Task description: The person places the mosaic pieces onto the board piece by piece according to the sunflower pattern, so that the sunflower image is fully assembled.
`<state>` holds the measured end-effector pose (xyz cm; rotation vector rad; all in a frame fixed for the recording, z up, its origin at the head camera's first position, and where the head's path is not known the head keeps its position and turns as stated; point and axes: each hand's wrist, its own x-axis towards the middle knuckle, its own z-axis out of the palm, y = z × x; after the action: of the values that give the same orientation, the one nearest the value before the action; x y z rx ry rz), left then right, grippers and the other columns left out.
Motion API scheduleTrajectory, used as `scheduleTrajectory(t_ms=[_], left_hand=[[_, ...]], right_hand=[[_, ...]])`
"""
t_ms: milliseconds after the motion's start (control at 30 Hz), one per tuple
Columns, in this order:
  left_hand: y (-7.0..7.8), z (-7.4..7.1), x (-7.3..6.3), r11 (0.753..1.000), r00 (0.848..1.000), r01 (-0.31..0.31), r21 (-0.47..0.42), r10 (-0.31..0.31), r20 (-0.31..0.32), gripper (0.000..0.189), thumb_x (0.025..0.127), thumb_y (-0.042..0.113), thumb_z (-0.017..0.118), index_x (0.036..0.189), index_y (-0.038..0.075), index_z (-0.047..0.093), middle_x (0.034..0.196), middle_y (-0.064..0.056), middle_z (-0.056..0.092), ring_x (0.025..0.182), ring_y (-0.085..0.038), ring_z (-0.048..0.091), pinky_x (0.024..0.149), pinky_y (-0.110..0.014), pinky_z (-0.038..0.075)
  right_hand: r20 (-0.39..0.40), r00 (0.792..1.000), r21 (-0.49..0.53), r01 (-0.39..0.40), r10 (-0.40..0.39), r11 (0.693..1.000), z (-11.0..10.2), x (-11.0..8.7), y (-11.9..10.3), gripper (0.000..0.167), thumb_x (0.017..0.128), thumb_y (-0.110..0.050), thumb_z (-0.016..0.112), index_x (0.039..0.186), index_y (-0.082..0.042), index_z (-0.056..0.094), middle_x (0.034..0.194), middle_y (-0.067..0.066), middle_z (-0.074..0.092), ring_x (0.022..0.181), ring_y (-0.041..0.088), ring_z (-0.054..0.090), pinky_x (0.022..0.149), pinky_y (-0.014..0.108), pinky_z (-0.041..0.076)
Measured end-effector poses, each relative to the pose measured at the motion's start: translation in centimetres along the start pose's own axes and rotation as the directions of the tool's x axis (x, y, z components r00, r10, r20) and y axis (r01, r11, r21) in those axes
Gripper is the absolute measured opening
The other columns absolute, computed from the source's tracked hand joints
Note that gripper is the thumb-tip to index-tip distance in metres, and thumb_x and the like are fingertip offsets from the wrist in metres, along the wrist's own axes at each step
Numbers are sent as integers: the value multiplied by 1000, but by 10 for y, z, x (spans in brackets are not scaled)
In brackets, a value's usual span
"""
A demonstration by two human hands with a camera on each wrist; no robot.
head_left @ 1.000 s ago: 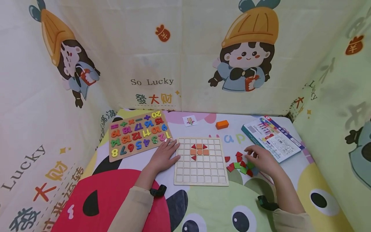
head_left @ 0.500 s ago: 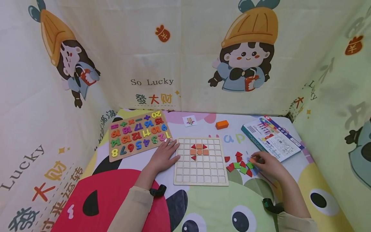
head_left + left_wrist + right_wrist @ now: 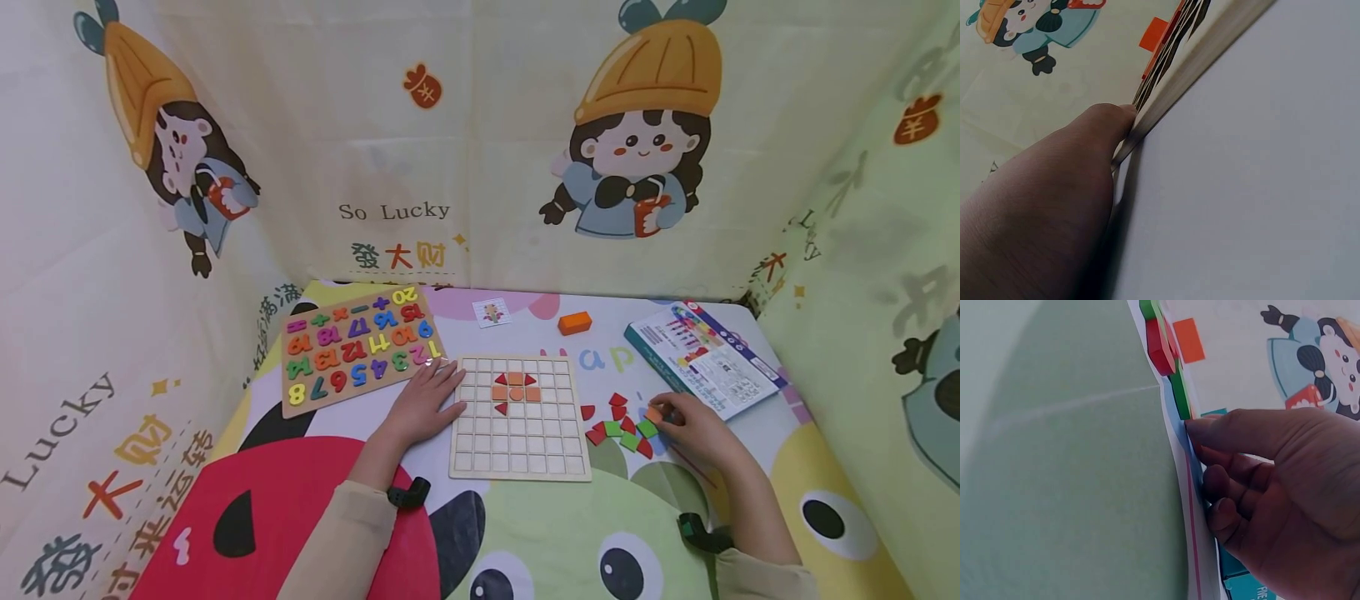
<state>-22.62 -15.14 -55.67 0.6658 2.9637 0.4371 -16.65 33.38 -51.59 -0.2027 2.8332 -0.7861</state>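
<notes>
A wooden grid board point(image 3: 521, 454) lies mid-table, with orange and red tiles point(image 3: 516, 393) set in its upper cells. My left hand point(image 3: 423, 404) rests flat at the board's left edge, fingers extended; in the left wrist view its thumb point(image 3: 1107, 122) touches the board's side. To the right of the board, my right hand point(image 3: 693, 427) pinches a small orange tile point(image 3: 654, 414) between thumb and index finger, at the edge of a loose group of red and green tiles point(image 3: 628, 441). The right wrist view shows the thumb point(image 3: 1229, 428) beside a green tile point(image 3: 1179, 394), the orange one mostly hidden.
At the left lies a number puzzle board point(image 3: 360, 350) with colourful numerals. Behind the grid board are a small picture card point(image 3: 491, 313) and an orange block point(image 3: 575, 322). A flat box point(image 3: 705, 358) lies at the back right. Printed cloth walls point(image 3: 495, 167) surround the table.
My right hand has moved right and slightly nearer over the tile group, and its thumb and index finger have closed on the orange tile. The left hand stays in place.
</notes>
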Motion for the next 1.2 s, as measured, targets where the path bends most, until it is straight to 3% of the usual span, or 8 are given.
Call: scheduleTrajectory(t_ms=[333, 667, 900, 1200], left_hand=[[1, -1, 0, 1000, 1000, 9, -2, -9, 0, 70, 96, 61, 47, 157, 32, 27, 165, 9, 21, 156, -22, 4, 127, -47, 10], [0, -1, 1, 1000, 1000, 9, -3, -9, -1, 71, 96, 62, 47, 157, 33, 26, 166, 10, 20, 156, -22, 4, 127, -47, 9], [-1, 0, 1, 1000, 1000, 11, -4, -11, 3, 71, 95, 63, 46, 157, 33, 25, 166, 10, 19, 156, -21, 3, 127, -47, 9], [-2, 2, 1, 1000, 1000, 8, -7, -8, -2, 71, 95, 63, 46, 157, 34, 25, 166, 11, 19, 156, -20, 3, 127, -47, 9]], right_hand=[[-16, 1000, -11, 5, -5, 1000, 1, 1, -1, 37, 94, -23, 67, 128, -10, 61, 99, 6, 57, 88, 20, 49, 69, 26, 40], [-27, 999, 15, 22, -22, 1000, -4, 0, -13, 37, 95, -25, 66, 129, -11, 61, 109, 8, 60, 91, 21, 52, 72, 26, 47], [-33, 997, 29, 74, -73, 997, 2, 13, -39, 33, 94, -24, 67, 126, -16, 64, 109, 5, 59, 90, 20, 51, 67, 23, 46], [18, 989, 92, 142, -145, 986, 18, 37, -91, 34, 94, -23, 67, 127, -15, 64, 109, 4, 60, 87, 19, 51, 65, 24, 48]])
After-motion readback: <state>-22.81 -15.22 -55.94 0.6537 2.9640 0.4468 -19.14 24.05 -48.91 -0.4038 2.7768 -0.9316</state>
